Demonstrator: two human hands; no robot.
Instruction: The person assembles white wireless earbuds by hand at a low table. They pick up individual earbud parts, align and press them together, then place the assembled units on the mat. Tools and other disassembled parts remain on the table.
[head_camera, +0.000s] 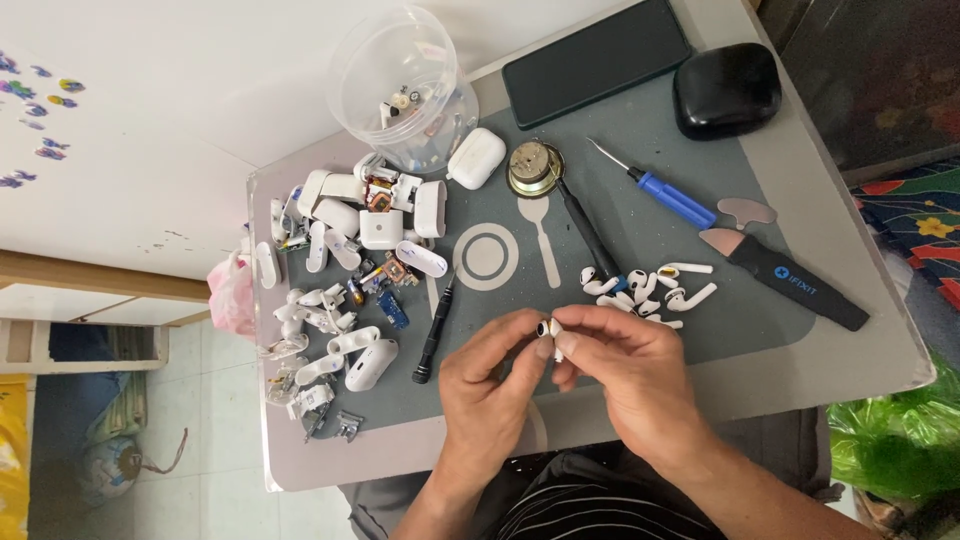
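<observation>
Both my hands meet over the near edge of a grey work mat (640, 150). My left hand (485, 395) and my right hand (630, 370) pinch a small white earbud (549, 328) between their fingertips, its dark tip pointing left. Just beyond my right hand lies a cluster of several loose white earbuds (650, 288). A black screwdriver (436, 330) lies on the mat left of my left hand.
A heap of opened white earbud cases and small circuit parts (345, 270) fills the mat's left side. Further back stand a clear plastic tub (400, 85), a closed white case (476, 158), a round speaker part (533, 168), a blue screwdriver (665, 192), a black-handled pry tool (790, 275), a dark phone (597, 58) and a black case (727, 88).
</observation>
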